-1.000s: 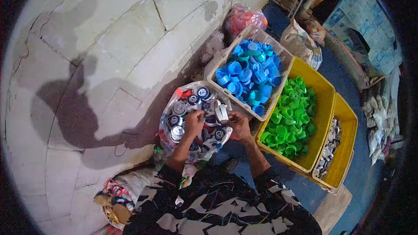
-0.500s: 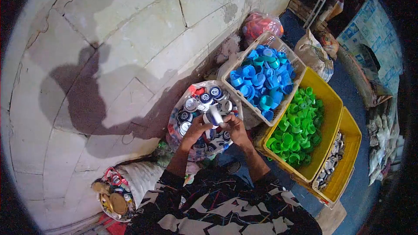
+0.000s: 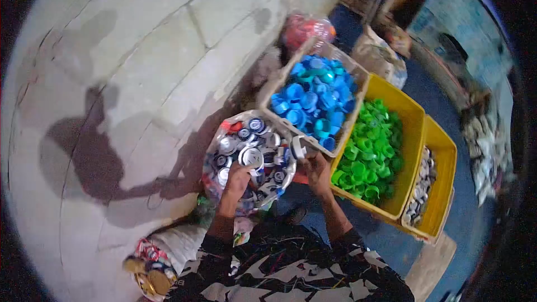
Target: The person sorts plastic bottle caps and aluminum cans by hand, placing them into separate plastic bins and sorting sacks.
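Observation:
My left hand (image 3: pixel 239 179) is closed on a round white lid (image 3: pixel 251 157) over the plastic bag (image 3: pixel 211 182) of mixed white, dark blue and red caps. To the right of that bag, my right hand (image 3: pixel 316 172) pinches a white cap (image 3: pixel 297 148) with a greyish side. That cap is close to the near corner of the white crate (image 3: pixel 267 111), which holds blue caps (image 3: pixel 309 100). My right fingers are partly blurred.
A yellow crate (image 3: pixel 411 90) of green caps (image 3: pixel 369 156) adjoins another yellow crate (image 3: pixel 444 162) with small whitish caps. A stuffed sack (image 3: pixel 179 240) lies at lower left. Behind the white crate are a bag of red items (image 3: pixel 305 31) and a pale sack (image 3: pixel 377 56). A wall (image 3: pixel 140 33) borders the left.
My hands have moved apart: the right one went rightward with a white cap, while the left stays over the bag with a white lid. The whole view has shifted.

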`<state>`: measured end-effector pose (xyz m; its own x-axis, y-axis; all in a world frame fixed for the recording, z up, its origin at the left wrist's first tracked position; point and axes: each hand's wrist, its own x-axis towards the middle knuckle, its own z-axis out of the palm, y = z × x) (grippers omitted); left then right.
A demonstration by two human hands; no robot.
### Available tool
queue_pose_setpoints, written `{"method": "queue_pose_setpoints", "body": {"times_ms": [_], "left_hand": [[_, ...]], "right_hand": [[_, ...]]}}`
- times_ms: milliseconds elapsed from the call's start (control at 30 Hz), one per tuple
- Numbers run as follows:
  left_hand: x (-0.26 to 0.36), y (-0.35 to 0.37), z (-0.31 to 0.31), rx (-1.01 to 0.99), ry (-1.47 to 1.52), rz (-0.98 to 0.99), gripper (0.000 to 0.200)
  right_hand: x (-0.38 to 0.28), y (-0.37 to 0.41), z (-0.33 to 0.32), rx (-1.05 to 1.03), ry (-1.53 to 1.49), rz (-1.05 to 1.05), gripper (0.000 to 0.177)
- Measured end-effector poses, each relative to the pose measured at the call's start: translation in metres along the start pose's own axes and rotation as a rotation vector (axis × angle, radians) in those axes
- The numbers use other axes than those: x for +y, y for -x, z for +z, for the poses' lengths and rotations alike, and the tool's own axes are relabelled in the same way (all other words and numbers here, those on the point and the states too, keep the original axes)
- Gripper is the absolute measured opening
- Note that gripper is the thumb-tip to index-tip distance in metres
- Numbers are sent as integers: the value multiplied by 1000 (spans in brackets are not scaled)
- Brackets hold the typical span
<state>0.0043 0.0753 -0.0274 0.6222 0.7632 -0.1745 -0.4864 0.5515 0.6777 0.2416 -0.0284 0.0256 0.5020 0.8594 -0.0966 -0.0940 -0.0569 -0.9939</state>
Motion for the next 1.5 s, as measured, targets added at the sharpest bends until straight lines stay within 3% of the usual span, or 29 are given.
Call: {"method": "queue_pose_setpoints", "body": {"times_ms": [33,67,133,200,300,333,433,500,600,633,700,767,833,900,967,1033,1100,1233,1300,1367,1400,1433,1500], "left_hand": [[-5,-6,3,31,-51,-71,27],[-10,-13,6,59,-100,-143,25],[-32,-29,48,183,-170,-90,25],[-67,-48,65,136,-232,-124,28],[-103,-65,130,-5,-463,-193,31],[-118,-69,149,2,-396,-263,35],[-166,-78,223,-168,-771,-98,43],[-203,-78,270,-257,-817,-81,57],[-283,-98,316,-460,-986,-62,63],[-289,-88,361,-515,-1186,33,59],[-344,-100,400,-596,-1273,167,53],[-385,-108,454,-683,-1284,288,39],[-416,-116,505,-736,-1304,268,33],[-442,-124,551,-786,-1514,556,32],[-482,-150,575,-869,-1470,633,29],[-500,-158,611,-913,-1630,498,32],[-519,-168,630,-965,-1721,347,34],[-554,-192,613,-718,-2026,-65,43],[-559,-200,594,-633,-1993,-170,50],[-543,-192,580,-633,-1881,-152,45],[-568,-221,541,-651,-1914,-96,37],[-551,-213,531,-675,-1779,3,31],[-505,-187,522,-606,-1642,-37,33]], "right_hand": [[-13,11,-8,38,103,26,8],[26,14,-32,96,384,-130,10],[35,36,-62,186,525,-198,12],[37,63,-93,315,601,-306,13],[26,105,-144,507,700,-273,13],[26,118,-161,607,714,-243,13],[26,159,-222,765,720,-216,13],[29,186,-265,882,755,-178,13],[50,219,-335,1016,840,-186,13],[56,228,-363,1016,899,-127,13],[66,250,-411,1000,994,18,11],[42,256,-451,1064,940,-20,9],[42,259,-491,1132,946,-16,8],[35,258,-533,1148,1023,-46,7],[38,251,-578,1172,1077,-85,7],[18,239,-612,1160,1115,-92,6],[23,228,-653,1129,1155,-108,10],[54,218,-689,1167,1059,58,24],[66,224,-682,1130,962,95,26],[80,231,-668,1072,884,171,26],[85,233,-659,1076,871,171,26],[91,234,-648,1078,861,168,26],[100,235,-625,1068,844,153,26]]}}
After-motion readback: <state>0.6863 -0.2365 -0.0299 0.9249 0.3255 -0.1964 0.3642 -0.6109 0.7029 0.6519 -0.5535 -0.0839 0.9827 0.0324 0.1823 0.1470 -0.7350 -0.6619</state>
